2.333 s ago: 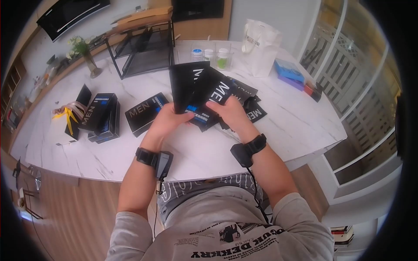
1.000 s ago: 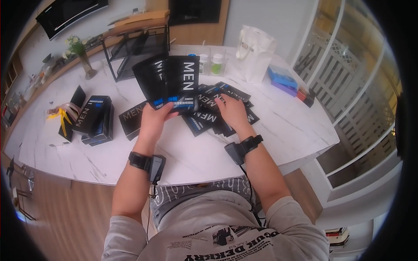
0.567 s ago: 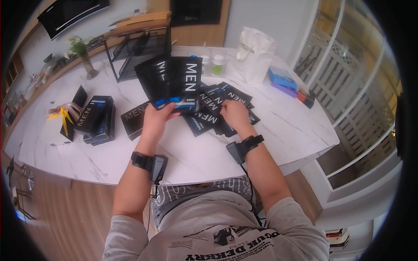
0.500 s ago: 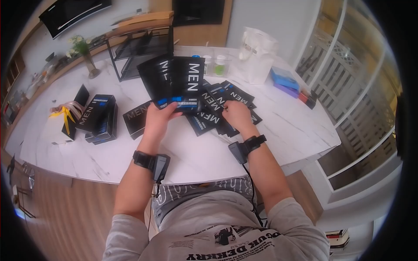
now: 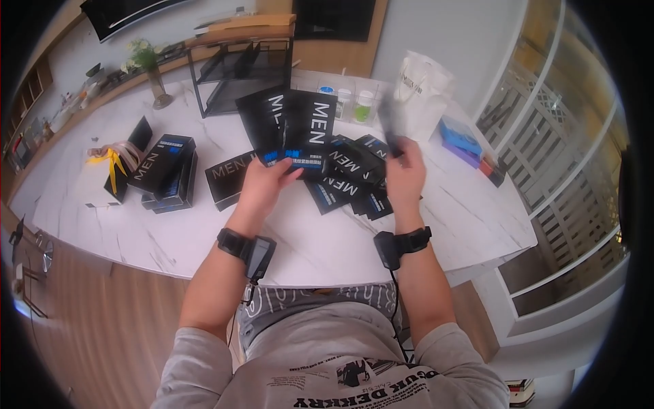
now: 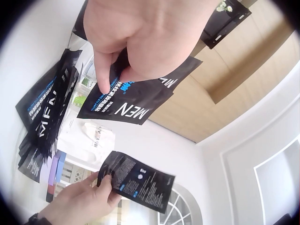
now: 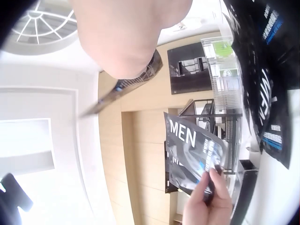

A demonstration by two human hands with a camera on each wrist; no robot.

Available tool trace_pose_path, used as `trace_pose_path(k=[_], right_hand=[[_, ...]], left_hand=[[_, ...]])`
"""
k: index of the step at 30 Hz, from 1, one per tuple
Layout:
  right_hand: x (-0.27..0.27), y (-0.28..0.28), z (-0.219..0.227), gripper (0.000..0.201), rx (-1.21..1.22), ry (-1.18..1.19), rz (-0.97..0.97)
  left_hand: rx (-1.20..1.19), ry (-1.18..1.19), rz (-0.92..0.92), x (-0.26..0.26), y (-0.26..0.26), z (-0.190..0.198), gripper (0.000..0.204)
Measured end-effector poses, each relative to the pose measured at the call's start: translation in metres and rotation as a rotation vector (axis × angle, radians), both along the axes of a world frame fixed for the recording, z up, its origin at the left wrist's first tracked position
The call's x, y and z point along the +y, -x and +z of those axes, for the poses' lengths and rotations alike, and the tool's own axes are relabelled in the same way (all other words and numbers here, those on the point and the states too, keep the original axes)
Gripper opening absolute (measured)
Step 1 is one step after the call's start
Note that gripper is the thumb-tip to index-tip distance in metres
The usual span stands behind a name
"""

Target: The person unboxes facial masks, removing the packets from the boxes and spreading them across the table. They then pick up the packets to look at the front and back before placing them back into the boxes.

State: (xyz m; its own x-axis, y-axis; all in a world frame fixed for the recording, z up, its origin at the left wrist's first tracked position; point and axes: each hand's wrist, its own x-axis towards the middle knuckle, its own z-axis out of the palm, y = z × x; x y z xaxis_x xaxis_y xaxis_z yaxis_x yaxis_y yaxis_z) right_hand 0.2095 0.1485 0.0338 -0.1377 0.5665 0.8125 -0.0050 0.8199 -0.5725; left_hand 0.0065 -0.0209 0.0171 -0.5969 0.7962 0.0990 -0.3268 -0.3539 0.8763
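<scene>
My left hand (image 5: 262, 184) grips a fan of black sachets (image 5: 310, 126) printed MEN by their lower edge, thumb across the front. They stand raised over the table. My right hand (image 5: 407, 177) pinches another black sachet (image 6: 140, 183) by one end, up off the table. In the left wrist view its back shows, covered in small white print; in the head view it is blurred. Between and below the hands, a loose pile of the same sachets (image 5: 340, 196) lies spread on the white table (image 5: 320, 255). The left hand's sachets also appear in the right wrist view.
Black MEN boxes (image 5: 163, 174) are stacked at left, with another box (image 5: 227, 178) beside the left hand. A ribboned white box (image 5: 102, 194) stands further left. Behind are a mesh rack (image 5: 235, 95), a clear organizer with bottles (image 5: 363, 109), a white bag (image 5: 426, 85) and blue and purple boxes (image 5: 462, 140).
Both hands were on the fanned sachets at first. The right hand then went to the pile and has now lifted a sachet up and rightward. The left hand keeps its fan, shifted left since then.
</scene>
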Motion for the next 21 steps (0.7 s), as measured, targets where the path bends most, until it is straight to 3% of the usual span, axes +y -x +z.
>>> trace_pose_path(k=[3, 7, 12, 15, 18, 21], right_hand=[[-0.011, 0.009, -0.005, 0.032, -0.203, -0.226, 0.077], [-0.012, 0.017, -0.01, 0.038, -0.191, -0.264, 0.009], [-0.009, 0.014, -0.01, 0.045, -0.213, -0.25, 0.044], [-0.015, 0.017, -0.008, 0.058, -0.164, -0.102, 0.119], [-0.018, 0.032, -0.021, 0.062, 0.269, 0.351, 0.451], [-0.032, 0.023, -0.01, 0.066, 0.383, 0.969, 0.945]], left_hand=[[-0.035, 0.036, -0.095, -0.002, 0.004, -0.004, 0.019], [-0.115, 0.05, -0.134, -0.003, -0.002, -0.002, 0.017], [-0.004, 0.129, -0.167, -0.002, -0.014, 0.005, 0.019], [-0.001, 0.146, -0.128, 0.001, -0.009, 0.0, 0.021], [-0.036, 0.067, -0.052, 0.0, -0.012, 0.005, 0.021], [-0.044, 0.002, -0.025, -0.003, -0.01, 0.005, 0.019]])
